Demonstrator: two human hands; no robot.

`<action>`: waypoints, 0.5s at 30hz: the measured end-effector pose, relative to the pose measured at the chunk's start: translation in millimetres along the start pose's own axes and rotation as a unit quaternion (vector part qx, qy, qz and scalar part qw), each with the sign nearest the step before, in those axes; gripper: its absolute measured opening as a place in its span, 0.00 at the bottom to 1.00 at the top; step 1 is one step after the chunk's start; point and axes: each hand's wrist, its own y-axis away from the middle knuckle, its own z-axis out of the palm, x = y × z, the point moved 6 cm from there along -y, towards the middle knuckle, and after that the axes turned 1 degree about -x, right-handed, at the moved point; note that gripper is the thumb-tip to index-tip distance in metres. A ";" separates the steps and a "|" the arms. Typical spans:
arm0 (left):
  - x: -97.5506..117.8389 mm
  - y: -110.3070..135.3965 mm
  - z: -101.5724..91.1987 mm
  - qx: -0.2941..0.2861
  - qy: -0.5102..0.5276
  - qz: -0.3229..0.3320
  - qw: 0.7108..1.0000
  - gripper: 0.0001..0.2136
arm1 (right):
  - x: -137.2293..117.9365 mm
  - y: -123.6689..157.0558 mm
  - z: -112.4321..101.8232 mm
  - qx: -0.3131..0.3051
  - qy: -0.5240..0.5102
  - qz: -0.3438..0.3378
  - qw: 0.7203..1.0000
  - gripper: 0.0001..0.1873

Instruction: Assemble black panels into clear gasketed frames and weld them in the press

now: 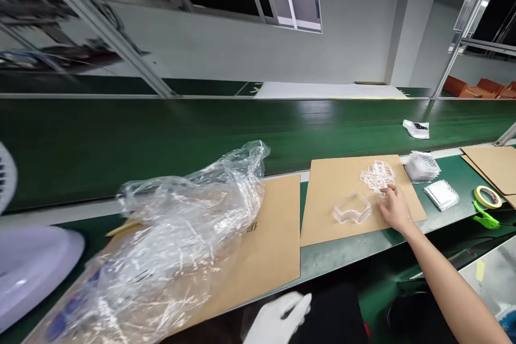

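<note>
My bare right hand (pixel 394 207) reaches over a cardboard sheet (pixel 322 193). Its fingertips are at the near edge of a tangled heap of thin white plastic pieces (pixel 378 173), thumb and fingers apart, with no piece clearly gripped. Left of that hand, a clear, angled plastic piece (pixel 352 208) lies on the same cardboard. My left hand (pixel 278 318), in a white glove, is low in front of the bench edge. Its fingers are loosely bent with a gap by the thumb, and nothing shows in them.
Crumpled clear plastic wrap (pixel 177 236) covers much of another cardboard sheet (pixel 278 231) on the left. Bubble-wrap stacks (pixel 422 166), yellow tape (pixel 487 197) and a green-handled tool (pixel 486 219) lie right. Behind runs a green conveyor belt (pixel 282 129) with a small wrapped item (pixel 416 129).
</note>
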 end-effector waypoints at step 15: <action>234.4 -184.8 -13.6 0.067 -0.161 0.295 0.939 0.11 | 19.0 -8.0 2.8 0.005 0.071 -0.008 0.997 0.10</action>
